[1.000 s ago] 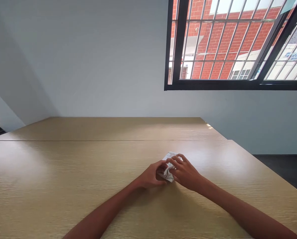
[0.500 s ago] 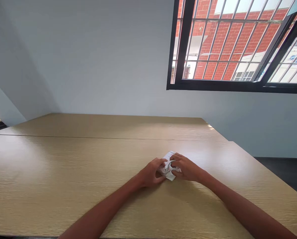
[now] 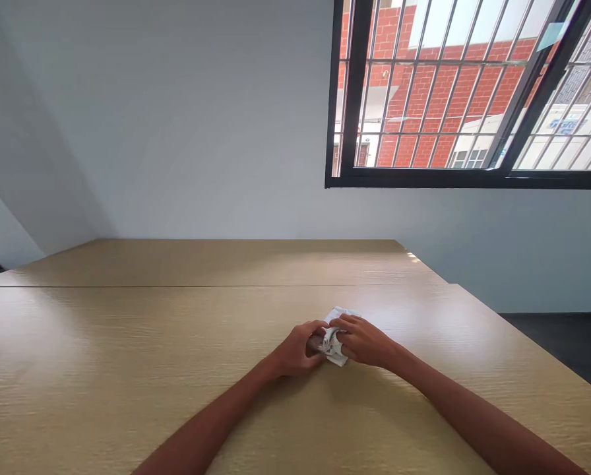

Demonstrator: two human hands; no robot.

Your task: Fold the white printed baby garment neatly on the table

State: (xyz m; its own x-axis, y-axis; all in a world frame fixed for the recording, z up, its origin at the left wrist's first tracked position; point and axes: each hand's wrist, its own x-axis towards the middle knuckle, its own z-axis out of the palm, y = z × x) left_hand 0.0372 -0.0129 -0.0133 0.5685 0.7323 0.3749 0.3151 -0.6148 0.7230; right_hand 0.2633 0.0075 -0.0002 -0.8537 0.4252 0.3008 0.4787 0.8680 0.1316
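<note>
A crumpled white cloth (image 3: 333,346), with faint darker marks, is bunched between my two hands just above the wooden table (image 3: 177,369). My right hand (image 3: 362,340) is closed on the cloth from the right, its fingers bent into the folds. From the left, my left hand (image 3: 296,349) curls its thumb and fingers around a small, shiny, see-through-looking object (image 3: 316,343). The cloth covers the right side of that object, so its kind cannot be made out. One flap of cloth sticks out beyond my right fingers.
A thin seam runs across the table toward its far side. Behind it stands a pale wall (image 3: 201,132), with a barred, black-framed window (image 3: 424,177) at upper right. Dark floor (image 3: 562,343) shows past the table's right edge.
My right hand has shifted the cloth slightly over to the right, uncovering more of the shiny object in my left hand. The view has tilted up a little.
</note>
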